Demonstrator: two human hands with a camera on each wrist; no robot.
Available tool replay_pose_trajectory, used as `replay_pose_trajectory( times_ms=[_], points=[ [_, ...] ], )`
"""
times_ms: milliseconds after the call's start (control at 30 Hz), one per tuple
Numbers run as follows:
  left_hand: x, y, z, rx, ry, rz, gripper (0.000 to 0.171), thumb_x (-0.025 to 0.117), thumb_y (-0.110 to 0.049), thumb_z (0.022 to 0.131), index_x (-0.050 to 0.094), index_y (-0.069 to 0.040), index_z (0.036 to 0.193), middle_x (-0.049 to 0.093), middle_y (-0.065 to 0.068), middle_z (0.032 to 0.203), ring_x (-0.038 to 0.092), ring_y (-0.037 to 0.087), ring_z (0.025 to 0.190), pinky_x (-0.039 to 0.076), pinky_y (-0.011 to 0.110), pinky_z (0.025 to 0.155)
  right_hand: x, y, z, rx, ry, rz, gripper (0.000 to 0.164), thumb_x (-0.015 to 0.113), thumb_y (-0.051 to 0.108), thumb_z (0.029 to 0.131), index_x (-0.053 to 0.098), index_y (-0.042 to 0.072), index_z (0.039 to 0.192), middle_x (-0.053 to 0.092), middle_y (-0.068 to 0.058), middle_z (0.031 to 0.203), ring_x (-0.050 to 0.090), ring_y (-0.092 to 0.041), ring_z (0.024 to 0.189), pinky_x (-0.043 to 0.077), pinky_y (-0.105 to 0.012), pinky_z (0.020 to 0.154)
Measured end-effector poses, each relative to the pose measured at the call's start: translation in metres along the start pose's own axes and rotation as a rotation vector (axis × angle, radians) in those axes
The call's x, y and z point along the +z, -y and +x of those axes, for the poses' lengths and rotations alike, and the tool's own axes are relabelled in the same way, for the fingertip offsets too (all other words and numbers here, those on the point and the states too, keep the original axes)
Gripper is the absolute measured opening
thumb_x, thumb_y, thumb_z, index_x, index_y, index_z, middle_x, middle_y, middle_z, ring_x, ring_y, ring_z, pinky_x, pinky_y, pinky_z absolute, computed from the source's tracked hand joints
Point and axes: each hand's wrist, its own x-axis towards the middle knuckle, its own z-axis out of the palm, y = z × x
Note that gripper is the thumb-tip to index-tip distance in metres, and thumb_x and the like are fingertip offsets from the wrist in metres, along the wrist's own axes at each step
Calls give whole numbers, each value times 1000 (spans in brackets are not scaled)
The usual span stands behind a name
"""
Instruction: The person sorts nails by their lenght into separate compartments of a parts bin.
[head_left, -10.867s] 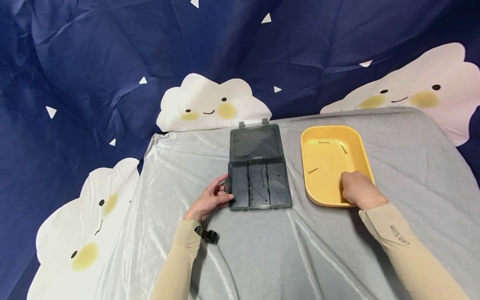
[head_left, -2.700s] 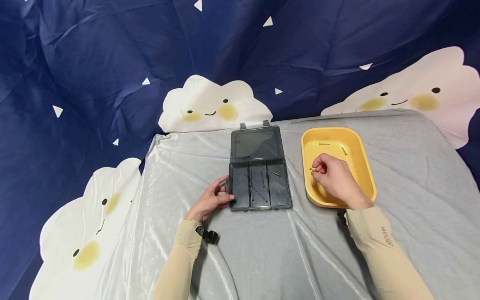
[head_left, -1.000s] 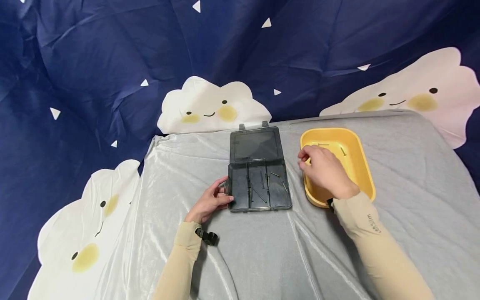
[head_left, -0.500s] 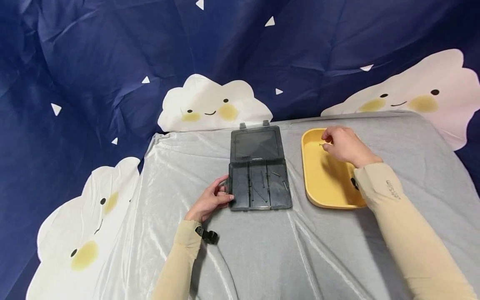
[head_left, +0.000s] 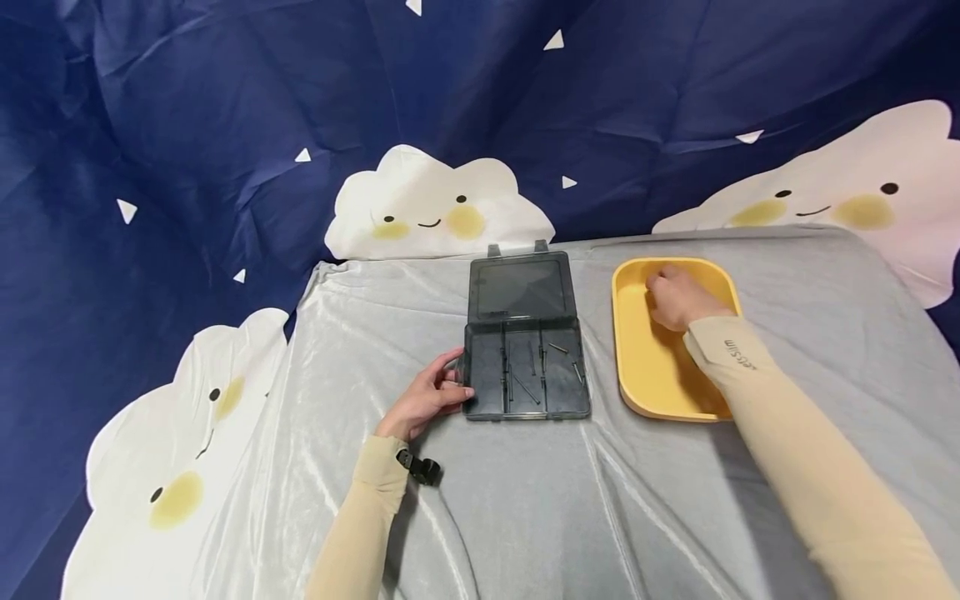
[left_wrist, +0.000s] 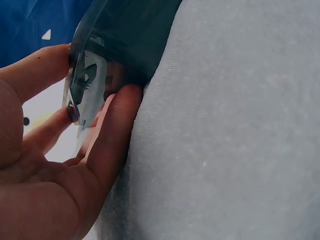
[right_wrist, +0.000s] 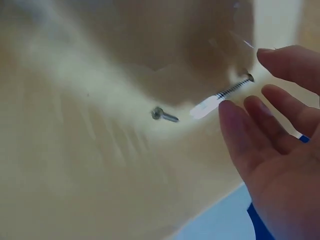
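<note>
My left hand point(head_left: 423, 400) grips the left side of a dark, see-through compartment box point(head_left: 486, 408), its lid point(head_left: 521, 285) tipped back. In the left wrist view the fingers point(left_wrist: 117, 127) curl about the box wall point(left_wrist: 77, 82). Screws lie in the box's middle and right compartments, one of them a screw point(head_left: 557, 347) at the right. My right hand point(head_left: 675, 298) is down in the far part of the yellow tray point(head_left: 633, 400). In the right wrist view its fingers are apart around a long screw point(right_wrist: 235, 88), not pinching it. A second screw point(right_wrist: 165, 115) lies farther off.
A grey velvety cloth point(head_left: 510, 500) covers the table. Behind it hangs a dark blue curtain point(head_left: 480, 92) with white clouds point(head_left: 438, 179). The tray stands right of the box, with a gap of cloth between them.
A screw has been added to the box's right compartment, and the tray's left screw is gone. My right hand moved from the tray's left side to its far part. The left hand stays.
</note>
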Motion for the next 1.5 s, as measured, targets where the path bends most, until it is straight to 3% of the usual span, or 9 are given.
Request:
replay_pose_trajectory(
  times_ms=[267, 467, 700, 967, 1200, 1500],
  points=[
    [2, 2, 1, -2, -8, 5, 81, 67, 9, 82, 36, -25, 148, 53, 9, 109, 63, 16, 85, 57, 26, 76, 10, -9, 3, 14, 15, 4, 32, 61, 0, 80, 57, -10, 110, 52, -30, 110, 54, -44, 102, 44, -56, 95],
    [2, 1, -1, 3, -18, 5, 81, 67, 8, 82, 37, -26, 148, 54, 9, 108, 63, 16, 84, 57, 27, 76, 12, -10, 4, 26, 11, 26, 11, 57, 0, 82, 59, -2, 92, 60, -22, 91, 59, -39, 90, 49, -54, 84],
    [1, 1, 0, 4, -3, 5, 82, 67, 8, 82, 33, -24, 150, 54, 9, 110, 63, 15, 85, 57, 26, 75, 8, -6, -6, 49, 131, 53, 8, 59, 0, 74, 58, 6, 80, 58, -12, 76, 55, -29, 74, 46, -42, 67],
    [2, 1, -1, 9, -2, 5, 82, 66, 8, 83, 32, -22, 150, 54, 10, 109, 63, 14, 84, 57, 26, 73, 10, -3, -14, 83, 212, 64, 17, 70, 9, 69, 55, 7, 77, 55, -10, 74, 53, -27, 71, 43, -37, 63],
    [2, 0, -1, 4, 0, 7, 83, 67, 8, 83, 31, -23, 151, 53, 11, 111, 63, 14, 84, 57, 27, 76, 9, -3, -18, 55, 174, 167, 20, 74, 14, 70, 56, 8, 77, 54, -4, 71, 51, -22, 70, 36, -28, 60],
    [2, 0, -1, 9, -6, -2, 82, 67, 9, 82, 32, -22, 151, 54, 12, 113, 63, 15, 85, 57, 27, 76, -2, 1, -33, 34, 1, 327, 16, 70, 12, 74, 58, 5, 83, 55, -1, 71, 50, -18, 69, 36, -28, 67]
  ],
)
